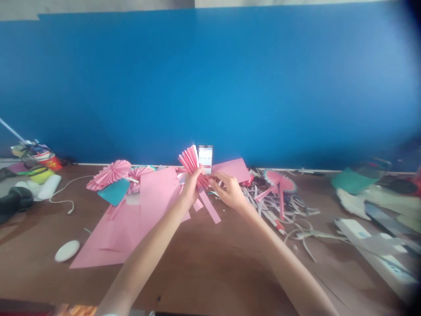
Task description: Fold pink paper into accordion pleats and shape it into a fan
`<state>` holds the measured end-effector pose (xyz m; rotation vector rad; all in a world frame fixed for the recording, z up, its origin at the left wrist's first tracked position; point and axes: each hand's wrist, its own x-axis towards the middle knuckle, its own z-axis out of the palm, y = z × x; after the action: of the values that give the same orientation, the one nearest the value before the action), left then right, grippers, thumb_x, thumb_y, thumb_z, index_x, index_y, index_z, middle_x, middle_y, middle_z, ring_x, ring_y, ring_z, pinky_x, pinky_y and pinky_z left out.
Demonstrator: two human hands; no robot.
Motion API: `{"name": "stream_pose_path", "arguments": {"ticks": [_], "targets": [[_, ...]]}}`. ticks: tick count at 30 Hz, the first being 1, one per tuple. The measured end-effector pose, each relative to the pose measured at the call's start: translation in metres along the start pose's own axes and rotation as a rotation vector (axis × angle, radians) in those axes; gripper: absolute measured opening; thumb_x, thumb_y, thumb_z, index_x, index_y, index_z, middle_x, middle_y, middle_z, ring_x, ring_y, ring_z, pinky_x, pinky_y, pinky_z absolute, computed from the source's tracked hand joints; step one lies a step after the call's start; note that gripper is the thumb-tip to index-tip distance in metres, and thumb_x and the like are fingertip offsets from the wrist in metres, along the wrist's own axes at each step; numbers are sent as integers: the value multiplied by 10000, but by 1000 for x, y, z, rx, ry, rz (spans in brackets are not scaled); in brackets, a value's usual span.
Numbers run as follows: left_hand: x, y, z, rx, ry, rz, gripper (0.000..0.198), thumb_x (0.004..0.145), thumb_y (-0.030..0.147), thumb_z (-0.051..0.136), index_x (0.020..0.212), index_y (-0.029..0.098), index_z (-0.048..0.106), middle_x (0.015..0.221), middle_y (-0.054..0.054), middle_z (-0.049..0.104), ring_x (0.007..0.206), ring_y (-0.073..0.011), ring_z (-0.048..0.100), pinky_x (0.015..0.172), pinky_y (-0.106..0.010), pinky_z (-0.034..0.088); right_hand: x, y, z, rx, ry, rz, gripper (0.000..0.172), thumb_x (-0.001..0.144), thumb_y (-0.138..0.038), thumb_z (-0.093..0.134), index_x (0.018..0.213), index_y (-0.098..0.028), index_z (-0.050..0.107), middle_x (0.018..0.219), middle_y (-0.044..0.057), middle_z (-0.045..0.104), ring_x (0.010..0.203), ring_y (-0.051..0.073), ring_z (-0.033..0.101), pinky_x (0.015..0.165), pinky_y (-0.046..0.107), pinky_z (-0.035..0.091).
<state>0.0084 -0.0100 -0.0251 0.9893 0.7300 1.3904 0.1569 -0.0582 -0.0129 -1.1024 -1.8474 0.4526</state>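
Observation:
A pleated pink paper fan [188, 160] is raised above the table, its folds spreading up and to the left. My left hand [192, 184] is closed around its middle, thumb on top. Bent fingers of my right hand [229, 189] meet the fan's lower right edge in a pinch; the exact contact is small and blurred. Below the fan, a narrow pink paper strip [211, 208] slants down to the right. Just behind my hands stands a phone [205, 161] with a lit screen.
Left are pink sheets [121, 228], finished paper fans [113, 173], a teal piece [114, 192] and a white oval object [67, 251]. To the right lie another fan [281, 181], tangled paper strips [272, 204] and a power strip [355, 228] with cords. A blue wall [210, 79] rises behind.

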Motion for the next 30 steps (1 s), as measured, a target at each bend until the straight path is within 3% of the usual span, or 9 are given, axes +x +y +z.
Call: {"name": "stream_pose_path", "arguments": {"ticks": [5, 10, 14, 17, 23, 27, 30], "targets": [[-2, 2, -2, -52, -70, -91, 257, 766, 415, 678, 765, 191, 553, 668, 7, 586, 578, -125, 574, 588, -272, 464, 5, 9, -5, 292, 133, 171, 342, 937, -503, 533, 1089, -205, 607, 815, 37, 716, 700, 177, 677, 596, 257, 494], [-6, -2, -4, -113, -277, -305, 149, 745, 302, 639, 809, 176, 592, 630, -16, 566, 499, -117, 497, 476, -260, 395, 11, 17, -12, 380, 222, 260, 361, 877, -508, 609, 1048, -190, 620, 894, 63, 727, 782, 184, 676, 631, 262, 495], [-13, -6, 1, -179, -560, -492, 196, 716, 258, 583, 861, 128, 597, 619, -26, 552, 506, -114, 484, 459, -230, 363, 12, 15, -12, 567, 101, 302, 447, 818, -497, 688, 1142, -199, 610, 1010, 73, 743, 810, 192, 678, 644, 274, 517], [-18, -6, 6, -210, -664, -567, 253, 712, 258, 556, 908, 103, 598, 687, -66, 596, 565, -136, 530, 453, -215, 346, 11, 15, -10, 714, 12, 325, 449, 792, -457, 723, 1150, -213, 604, 980, 50, 745, 714, 172, 662, 551, 253, 485], [-21, -3, 11, -208, -637, -583, 305, 756, 307, 566, 977, 101, 605, 698, -50, 596, 510, -106, 509, 431, -195, 330, 11, 18, -10, 796, 69, 313, 315, 776, -359, 740, 1008, -182, 619, 760, -9, 690, 603, 105, 567, 556, 224, 422], [-21, -8, 14, 13, -520, -408, 388, 868, 437, 604, 1104, 129, 583, 738, -42, 634, 521, -118, 571, 432, -200, 397, 12, 22, -12, 741, 169, 305, 248, 771, -313, 734, 942, -185, 607, 747, -17, 683, 612, 106, 570, 587, 234, 423], [-22, -10, 17, 190, -443, -254, 488, 877, 533, 615, 1204, 177, 548, 739, -29, 659, 547, -143, 616, 465, -227, 477, 13, 24, -16, 681, 212, 290, 230, 780, -303, 716, 953, -188, 618, 765, -8, 693, 662, 124, 596, 626, 246, 438]]}}
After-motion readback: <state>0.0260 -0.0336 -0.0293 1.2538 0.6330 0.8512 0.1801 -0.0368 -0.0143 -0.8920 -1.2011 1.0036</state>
